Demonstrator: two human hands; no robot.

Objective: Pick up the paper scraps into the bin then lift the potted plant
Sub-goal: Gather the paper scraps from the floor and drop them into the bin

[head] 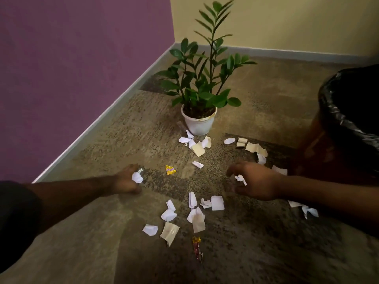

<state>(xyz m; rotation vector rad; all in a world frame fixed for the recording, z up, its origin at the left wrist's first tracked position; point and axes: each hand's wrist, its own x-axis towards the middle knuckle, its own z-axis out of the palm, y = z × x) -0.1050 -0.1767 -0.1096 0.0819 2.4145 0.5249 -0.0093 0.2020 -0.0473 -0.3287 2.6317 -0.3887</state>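
Several white and cream paper scraps (196,217) lie scattered on the carpet, some in front of me and more near the plant (198,148). My left hand (127,180) is low over the carpet, closed around a crumpled white scrap (137,177). My right hand (256,180) hovers to the right, its fingers curled on small white scraps (240,178). The potted plant (198,123), green leaves in a white pot, stands farther back near the corner. The bin (348,128), lined with a black bag, is at the right edge beside my right arm.
A yellow wrapper (170,170) lies between my hands and a red-gold wrapper (197,249) lies close to me. A purple wall (71,68) runs along the left and a yellow wall (287,21) across the back. The floor is brown carpet (256,95).
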